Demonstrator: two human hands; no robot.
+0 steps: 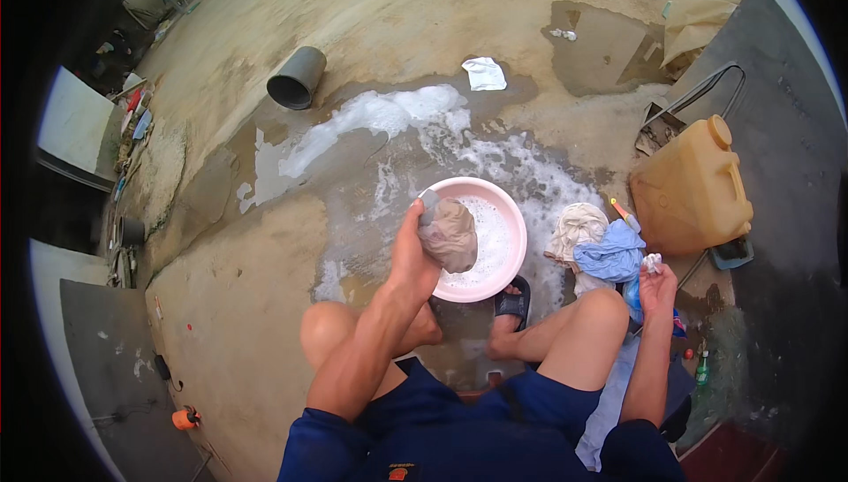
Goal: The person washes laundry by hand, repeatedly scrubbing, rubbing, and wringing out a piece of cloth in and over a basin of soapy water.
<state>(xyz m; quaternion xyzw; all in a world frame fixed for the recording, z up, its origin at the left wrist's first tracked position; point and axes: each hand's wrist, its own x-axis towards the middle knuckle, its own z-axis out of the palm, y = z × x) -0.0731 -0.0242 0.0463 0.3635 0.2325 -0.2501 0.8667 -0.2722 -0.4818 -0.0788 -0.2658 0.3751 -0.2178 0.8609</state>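
Observation:
My left hand (412, 253) grips a wet, bunched beige cloth (454, 237) with a grey edge. It hangs over a pink plastic basin (513, 207) that holds sudsy water (490, 240). Off to the right, my right hand (659, 286) pinches a small white wad (652, 262) at its fingertips; whether this is foam or a crumpled scrap cannot be told. Just left of that hand lies a light blue cloth (609, 250) on the wet ground, against a cream cloth (580, 225). A brush or tool with an orange-red handle (621, 208) rests behind them.
A large yellowish plastic jerrycan (676, 184) stands at the right near a dark wall. Foam (397, 111) spreads over the wet concrete beyond the basin. Farther off are a tipped dark bucket (298, 74) and a white cloth (485, 74). A green bottle (703, 369) stands at lower right.

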